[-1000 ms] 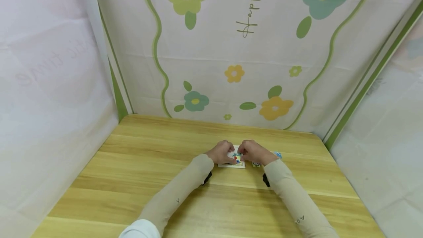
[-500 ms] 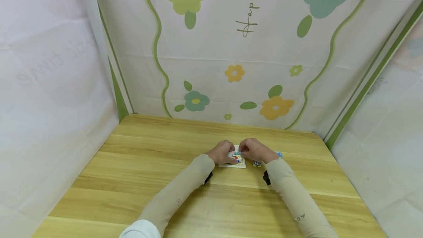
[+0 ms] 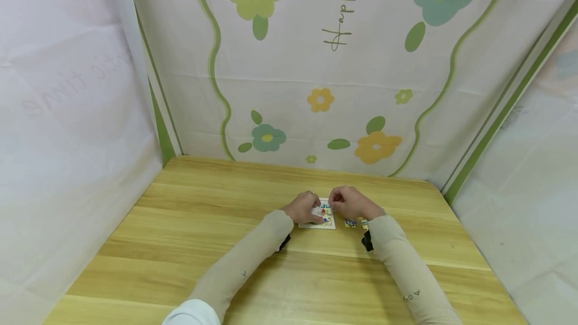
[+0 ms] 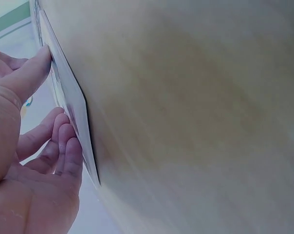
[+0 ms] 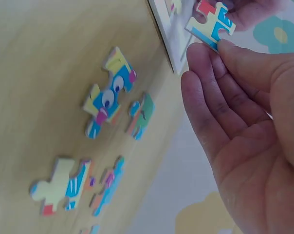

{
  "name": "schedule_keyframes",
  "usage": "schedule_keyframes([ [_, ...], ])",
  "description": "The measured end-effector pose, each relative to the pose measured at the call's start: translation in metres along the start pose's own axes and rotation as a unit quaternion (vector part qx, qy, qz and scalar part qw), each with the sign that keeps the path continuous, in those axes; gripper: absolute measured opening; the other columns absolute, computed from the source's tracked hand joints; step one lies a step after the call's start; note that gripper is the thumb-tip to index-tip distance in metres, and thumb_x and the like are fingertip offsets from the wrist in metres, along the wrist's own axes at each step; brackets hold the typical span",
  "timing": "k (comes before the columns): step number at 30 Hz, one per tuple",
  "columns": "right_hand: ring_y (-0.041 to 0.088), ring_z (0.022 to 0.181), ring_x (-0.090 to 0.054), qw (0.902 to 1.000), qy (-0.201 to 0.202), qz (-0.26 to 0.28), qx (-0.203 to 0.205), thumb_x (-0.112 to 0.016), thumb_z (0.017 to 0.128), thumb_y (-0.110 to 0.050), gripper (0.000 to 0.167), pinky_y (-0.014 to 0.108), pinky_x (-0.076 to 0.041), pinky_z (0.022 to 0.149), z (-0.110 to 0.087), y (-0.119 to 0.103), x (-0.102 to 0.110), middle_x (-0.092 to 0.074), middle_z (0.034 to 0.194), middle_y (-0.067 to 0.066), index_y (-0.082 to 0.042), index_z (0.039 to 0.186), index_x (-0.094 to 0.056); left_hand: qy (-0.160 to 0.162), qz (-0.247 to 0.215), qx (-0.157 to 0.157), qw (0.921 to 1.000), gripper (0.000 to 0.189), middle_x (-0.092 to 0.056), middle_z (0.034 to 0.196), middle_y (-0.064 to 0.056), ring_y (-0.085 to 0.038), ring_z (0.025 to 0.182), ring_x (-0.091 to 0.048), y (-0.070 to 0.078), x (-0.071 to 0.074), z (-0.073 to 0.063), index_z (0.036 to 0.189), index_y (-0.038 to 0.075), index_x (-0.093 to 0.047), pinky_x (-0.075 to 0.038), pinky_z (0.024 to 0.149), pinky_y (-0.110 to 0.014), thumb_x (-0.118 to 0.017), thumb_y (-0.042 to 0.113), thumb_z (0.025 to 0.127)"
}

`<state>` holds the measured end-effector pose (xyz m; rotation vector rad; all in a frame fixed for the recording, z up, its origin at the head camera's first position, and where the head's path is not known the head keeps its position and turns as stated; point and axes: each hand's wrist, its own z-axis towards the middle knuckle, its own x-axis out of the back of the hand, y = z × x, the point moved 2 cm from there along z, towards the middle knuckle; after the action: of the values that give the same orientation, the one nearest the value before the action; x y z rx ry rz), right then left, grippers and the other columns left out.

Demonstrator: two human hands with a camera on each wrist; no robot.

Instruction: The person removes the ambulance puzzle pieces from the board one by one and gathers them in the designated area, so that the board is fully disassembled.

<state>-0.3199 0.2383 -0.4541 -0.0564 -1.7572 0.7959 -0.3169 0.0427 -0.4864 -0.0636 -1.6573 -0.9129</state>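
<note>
My left hand (image 3: 301, 208) rests on a white-framed puzzle board (image 3: 333, 225), its thumb and fingertips pressing on the surface. Side-on in the left wrist view, the thumb and the bunched fingers touch the board (image 4: 69, 92) a little apart. At the board's right side, my right hand (image 3: 351, 202) pinches a jigsaw piece (image 5: 212, 24) between thumb and fingers. This piece is pale yellow with blue and red print, held tilted close over the board's corner. Coloured pieces show on the board between the hands; the left hand covers part of it.
Several loose jigsaw pieces lie on the wooden table (image 3: 289, 275) right of the board: one with printed eyes (image 5: 108, 97), a green one (image 5: 145, 114), a cream one (image 5: 62, 183) and a blue one (image 5: 108, 187). A flowered cloth wall (image 3: 289, 64) stands behind the table.
My right hand has shifted slightly to the right and away from me, uncovering more of the board and of the loose pieces. The left hand stays in place.
</note>
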Motion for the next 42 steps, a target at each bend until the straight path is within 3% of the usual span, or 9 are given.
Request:
schedule_keyframes([
  [6,0.026,0.087,-0.068,0.9997,0.002,0.026,-0.001,-0.061,0.107,-0.009,0.01,0.033,-0.054,0.076,-0.007,0.002,0.009,-0.074,0.096,0.015,-0.005,0.103,-0.07,-0.004,0.006,0.008,0.9999,0.051,-0.068,0.122,-0.009,-0.015,0.109,-0.061,-0.001,-0.001,0.001,0.126,0.0,-0.069,-0.053,0.099,-0.027,-0.085,0.035,0.092],
  [12,0.025,0.087,-0.067,0.9997,0.015,0.016,0.0,-0.062,0.107,-0.01,0.011,0.031,-0.053,0.075,-0.02,0.013,0.021,-0.072,0.095,0.012,-0.005,0.101,-0.07,-0.001,0.001,0.013,0.9999,0.051,-0.069,0.121,-0.008,-0.015,0.109,-0.062,-0.002,-0.002,0.0,0.126,0.0,-0.07,-0.054,0.1,-0.028,-0.086,0.034,0.091],
  [18,0.032,0.089,-0.067,0.9998,0.019,0.01,-0.005,-0.061,0.107,-0.008,0.01,0.031,-0.053,0.074,-0.037,0.029,0.04,-0.071,0.096,0.014,-0.003,0.102,-0.069,0.002,-0.006,0.016,0.9998,0.052,-0.068,0.125,-0.009,-0.016,0.112,-0.061,-0.002,-0.002,-0.002,0.128,-0.001,-0.069,-0.053,0.102,-0.029,-0.086,0.033,0.091],
  [25,0.029,0.09,-0.067,0.9998,0.018,-0.005,-0.01,-0.061,0.106,-0.007,0.01,0.031,-0.054,0.075,-0.058,0.045,0.06,-0.071,0.096,0.015,-0.002,0.101,-0.067,-0.001,-0.005,0.011,0.9999,0.052,-0.068,0.124,-0.009,-0.016,0.112,-0.061,-0.001,0.0,-0.002,0.128,-0.001,-0.069,-0.053,0.102,-0.029,-0.085,0.033,0.092],
  [35,0.01,0.078,-0.061,0.9986,0.039,-0.02,-0.03,-0.061,0.107,-0.01,0.012,0.028,-0.05,0.07,-0.083,0.072,0.076,-0.072,0.093,0.014,-0.003,0.1,-0.069,-0.004,0.0,0.007,1.0,0.054,-0.068,0.126,-0.008,-0.016,0.113,-0.061,-0.001,-0.002,0.001,0.13,0.0,-0.069,-0.053,0.103,-0.028,-0.085,0.035,0.092],
  [42,0.021,0.084,-0.067,0.9978,0.049,-0.001,-0.045,-0.061,0.106,-0.007,0.012,0.027,-0.053,0.071,-0.095,0.089,0.072,-0.073,0.094,0.011,-0.003,0.102,-0.072,-0.009,-0.002,0.014,0.9999,0.054,-0.068,0.127,-0.007,-0.015,0.114,-0.061,-0.003,-0.004,0.003,0.13,0.002,-0.069,-0.053,0.103,-0.027,-0.085,0.037,0.092],
])
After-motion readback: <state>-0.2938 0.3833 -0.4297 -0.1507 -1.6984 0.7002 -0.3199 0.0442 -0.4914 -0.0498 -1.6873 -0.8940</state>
